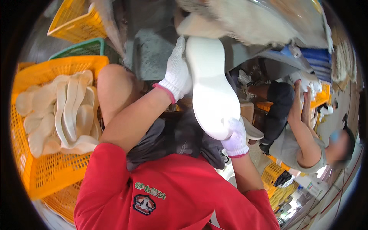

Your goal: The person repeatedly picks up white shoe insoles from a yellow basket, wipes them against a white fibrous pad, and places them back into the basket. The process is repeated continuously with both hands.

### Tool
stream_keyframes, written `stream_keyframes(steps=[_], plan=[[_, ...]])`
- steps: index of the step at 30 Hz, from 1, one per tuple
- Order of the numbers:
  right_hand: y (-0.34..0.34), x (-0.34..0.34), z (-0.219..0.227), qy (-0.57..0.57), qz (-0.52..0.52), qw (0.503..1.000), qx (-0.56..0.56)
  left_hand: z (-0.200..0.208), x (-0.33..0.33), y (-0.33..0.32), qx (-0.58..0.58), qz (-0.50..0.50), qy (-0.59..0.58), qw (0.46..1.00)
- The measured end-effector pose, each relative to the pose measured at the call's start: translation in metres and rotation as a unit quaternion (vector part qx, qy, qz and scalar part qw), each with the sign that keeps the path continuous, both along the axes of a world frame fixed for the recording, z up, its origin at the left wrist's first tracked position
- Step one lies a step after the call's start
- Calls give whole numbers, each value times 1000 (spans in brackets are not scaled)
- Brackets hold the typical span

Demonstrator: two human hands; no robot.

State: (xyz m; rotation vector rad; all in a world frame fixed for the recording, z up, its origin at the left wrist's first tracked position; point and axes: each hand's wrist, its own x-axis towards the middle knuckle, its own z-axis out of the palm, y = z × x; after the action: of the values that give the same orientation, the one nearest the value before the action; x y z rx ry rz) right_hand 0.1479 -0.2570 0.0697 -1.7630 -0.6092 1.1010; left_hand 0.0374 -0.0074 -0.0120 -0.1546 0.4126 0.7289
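A white shoe sole [210, 82] is held in front of me, one end pointing away from my body. My left hand [177, 73], in a white knit glove, presses along its left edge with the fingers pointing up. Gripping the near end at the right is my gloved right hand [235, 140], its thumb on top and its other fingers mostly hidden underneath. The sole's far end reaches a pale, fuzzy buffing wheel [249, 23]; whether they touch, I cannot tell. Another pale sole [251, 129] lies partly hidden beyond my right hand.
A yellow crate [69, 180] at my left holds several cream soles [74, 107]. Behind it are a green crate [78, 49] and another yellow crate [76, 28]. Grey machine housing [147, 53] stands ahead. At the right, a co-worker [299, 142] sits with hands on pale pieces.
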Motion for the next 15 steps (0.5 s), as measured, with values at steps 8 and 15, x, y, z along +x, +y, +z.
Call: stream_keyframes(steps=[8,15], plan=[[121,-35,0,194,54,962,183,-9,-19,68,255,-94,280,921],[-92,3,-39,-39,-210,975,54,-28,-40,10,364,-359,396,763]])
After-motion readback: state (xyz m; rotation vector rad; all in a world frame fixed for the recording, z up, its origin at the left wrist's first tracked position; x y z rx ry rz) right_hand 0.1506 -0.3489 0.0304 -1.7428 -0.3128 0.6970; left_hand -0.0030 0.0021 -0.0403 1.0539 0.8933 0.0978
